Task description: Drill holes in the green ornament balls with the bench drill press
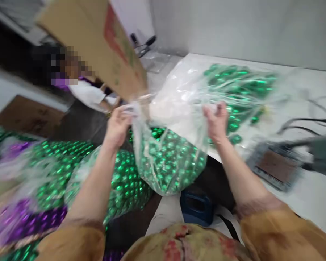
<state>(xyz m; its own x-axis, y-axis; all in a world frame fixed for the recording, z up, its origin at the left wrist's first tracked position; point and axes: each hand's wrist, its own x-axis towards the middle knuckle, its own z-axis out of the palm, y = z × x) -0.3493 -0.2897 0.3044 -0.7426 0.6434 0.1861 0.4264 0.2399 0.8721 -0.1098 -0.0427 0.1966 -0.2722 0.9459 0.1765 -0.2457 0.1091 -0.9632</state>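
Left hand [118, 125], right hand [216, 121] both clamped on clear bag [171, 154] rim, 1 per side. Bag, green beads inside, hangs at bench [319, 203] near edge. More green beads [240, 81] on bench.

bright light glints off green beads [170, 154]; blur smears the edges.

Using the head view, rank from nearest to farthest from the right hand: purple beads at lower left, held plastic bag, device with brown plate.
1. Plastic bag: gripped by the right hand.
2. Device with brown plate: on the table at right.
3. Purple beads: lower left, across the view.
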